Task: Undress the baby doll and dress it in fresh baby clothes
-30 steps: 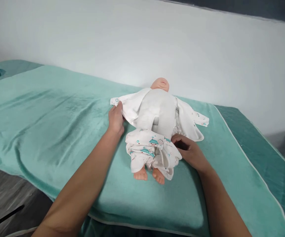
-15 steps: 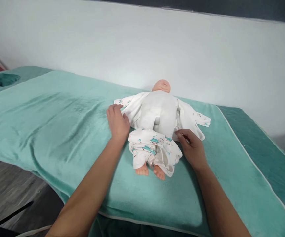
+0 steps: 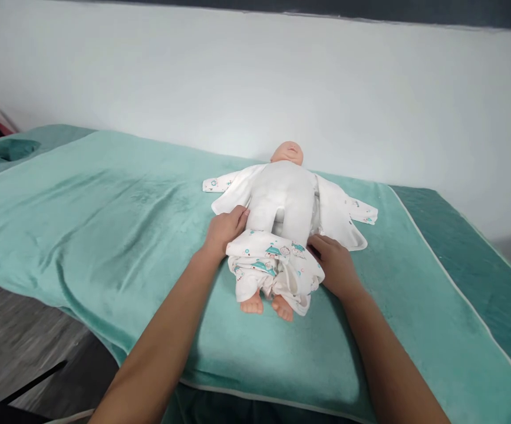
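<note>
Your left hand (image 3: 225, 232) leaves the shirt flap (image 3: 233, 194); it and your right hand (image 3: 337, 268) now flank the bunched trousers (image 3: 255, 247). Both curl; grips unclear.

1. Premises: an indoor room resembling an infant-care practice space; whether in a school, clinic or home cannot be determined.
2. Main evidence: a baby doll (image 3: 282, 191) in printed clothing lies on a broad surface under a green plush cover (image 3: 122, 247).
3. Fabric: pale wall (image 3: 158, 76) with dark upper band (image 3: 414, 13); grey, wood-look floor (image 3: 14, 330).
</note>
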`<state>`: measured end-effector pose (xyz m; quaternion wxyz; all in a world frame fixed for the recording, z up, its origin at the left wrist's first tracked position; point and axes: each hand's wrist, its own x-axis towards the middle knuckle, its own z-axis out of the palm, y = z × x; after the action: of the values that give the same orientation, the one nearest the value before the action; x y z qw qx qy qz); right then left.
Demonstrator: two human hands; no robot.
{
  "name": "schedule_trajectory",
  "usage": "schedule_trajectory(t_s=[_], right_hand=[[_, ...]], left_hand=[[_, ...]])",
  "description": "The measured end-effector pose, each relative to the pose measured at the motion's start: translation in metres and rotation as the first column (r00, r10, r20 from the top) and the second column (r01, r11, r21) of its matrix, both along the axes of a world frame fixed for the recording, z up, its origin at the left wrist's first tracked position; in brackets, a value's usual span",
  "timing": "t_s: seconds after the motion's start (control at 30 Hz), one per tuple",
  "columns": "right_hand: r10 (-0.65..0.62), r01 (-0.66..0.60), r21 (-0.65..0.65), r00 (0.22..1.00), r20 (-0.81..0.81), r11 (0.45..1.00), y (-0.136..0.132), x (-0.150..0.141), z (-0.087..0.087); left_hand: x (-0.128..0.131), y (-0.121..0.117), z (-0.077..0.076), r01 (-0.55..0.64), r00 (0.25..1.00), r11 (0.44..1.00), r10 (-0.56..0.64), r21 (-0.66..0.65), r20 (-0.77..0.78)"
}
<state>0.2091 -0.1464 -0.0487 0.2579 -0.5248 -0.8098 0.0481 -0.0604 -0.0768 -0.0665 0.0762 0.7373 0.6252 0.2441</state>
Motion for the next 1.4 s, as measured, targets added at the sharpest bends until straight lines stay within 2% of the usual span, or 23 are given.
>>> schedule_trajectory(t_s=[0.1, 0.17, 0.23, 0.3, 0.33, 0.4, 0.5, 0.57, 0.63, 0.73, 0.83, 0.93, 1.0, 1.03, 1.1, 1.17, 1.23, 1.33, 1.4], right_hand=[[-0.022, 0.014, -0.044, 0.983, -0.183, 0.999, -0.001, 0.002, -0.001], [-0.055, 0.022, -0.093, 0.929, -0.366, 0.995, -0.004, 0.003, 0.000], [-0.069, -0.024, -0.165, 0.841, -0.537, 0.986, -0.008, 0.005, 0.002], [-0.040, -0.153, -0.257, 0.785, -0.618, 0.954, -0.011, 0.006, 0.005], [-0.016, -0.222, -0.294, 0.773, -0.634, 0.930, -0.012, 0.007, 0.007], [0.033, -0.323, -0.336, 0.763, -0.646, 0.885, -0.014, 0.009, 0.008], [0.083, -0.377, -0.316, 0.745, -0.662, 0.871, -0.015, 0.010, 0.006], [0.103, -0.363, -0.279, 0.753, -0.650, 0.889, -0.014, 0.010, 0.004], [0.081, -0.264, -0.219, 0.790, -0.607, 0.939, -0.012, 0.007, 0.001], [-0.020, -0.044, -0.098, 0.822, -0.568, 0.994, -0.008, -0.003, -0.001], [-0.121, 0.093, -0.077, 0.761, -0.638, 0.993, -0.003, -0.017, -0.002], [-0.194, 0.123, -0.151, 0.686, -0.701, 0.981, 0.001, -0.026, -0.003], [-0.234, 0.129, -0.199, 0.663, -0.712, 0.972, 0.003, -0.027, -0.003], [-0.251, 0.129, -0.222, 0.659, -0.709, 0.966, 0.003, -0.027, -0.003], [-0.271, 0.112, -0.269, 0.676, -0.685, 0.957, 0.003, -0.026, -0.001], [-0.278, 0.102, -0.299, 0.717, -0.639, 0.949, 0.003, -0.024, 0.001], [-0.275, 0.082, -0.326, 0.744, -0.608, 0.942, 0.003, -0.022, 0.002], [-0.227, -0.042, -0.386, 0.749, -0.622, 0.921, 0.004, -0.014, 0.001], [-0.174, -0.148, -0.420, 0.753, -0.635, 0.895, 0.005, -0.008, 0.000]], left_hand=[[0.000, -0.002, 0.002, 0.007, 0.994, 1.000, -0.007, -0.001, 0.111], [-0.001, -0.004, 0.005, 0.039, 0.955, 0.999, -0.039, 0.005, 0.295], [-0.003, -0.009, 0.008, 0.095, 0.830, 0.995, -0.079, -0.001, 0.552], [-0.005, -0.014, 0.011, 0.172, 0.655, 0.984, -0.086, -0.037, 0.751], [-0.007, -0.017, 0.013, 0.222, 0.590, 0.973, -0.086, -0.059, 0.803], [-0.010, -0.021, 0.017, 0.342, 0.534, 0.935, -0.108, -0.097, 0.839], [-0.015, -0.026, 0.022, 0.495, 0.533, 0.858, -0.177, -0.135, 0.828], [-0.018, -0.026, 0.024, 0.554, 0.542, 0.819, -0.217, -0.150, 0.812], [-0.020, -0.026, 0.027, 0.599, 0.547, 0.785, -0.257, -0.158, 0.797], [-0.021, -0.026, 0.029, 0.659, 0.546, 0.731, -0.304, -0.176, 0.781], [-0.022, -0.025, 0.032, 0.684, 0.564, 0.700, -0.328, -0.206, 0.758], [-0.023, -0.026, 0.034, 0.693, 0.585, 0.683, -0.346, -0.230, 0.734], [-0.022, -0.028, 0.034, 0.701, 0.574, 0.679, -0.355, -0.219, 0.738], [-0.022, -0.028, 0.032, 0.693, 0.561, 0.694, -0.347, -0.196, 0.752], [-0.018, -0.028, 0.027, 0.620, 0.526, 0.776, -0.297, -0.120, 0.797], [-0.013, -0.026, 0.019, 0.454, 0.503, 0.890, -0.222, -0.037, 0.835], [-0.006, -0.021, 0.010, 0.259, 0.516, 0.965, -0.173, 0.040, 0.839], [0.002, -0.014, 0.002, 0.061, 0.631, 0.987, -0.151, 0.145, 0.761], [0.004, -0.011, 0.001, 0.035, 0.681, 0.989, -0.128, 0.142, 0.721]])
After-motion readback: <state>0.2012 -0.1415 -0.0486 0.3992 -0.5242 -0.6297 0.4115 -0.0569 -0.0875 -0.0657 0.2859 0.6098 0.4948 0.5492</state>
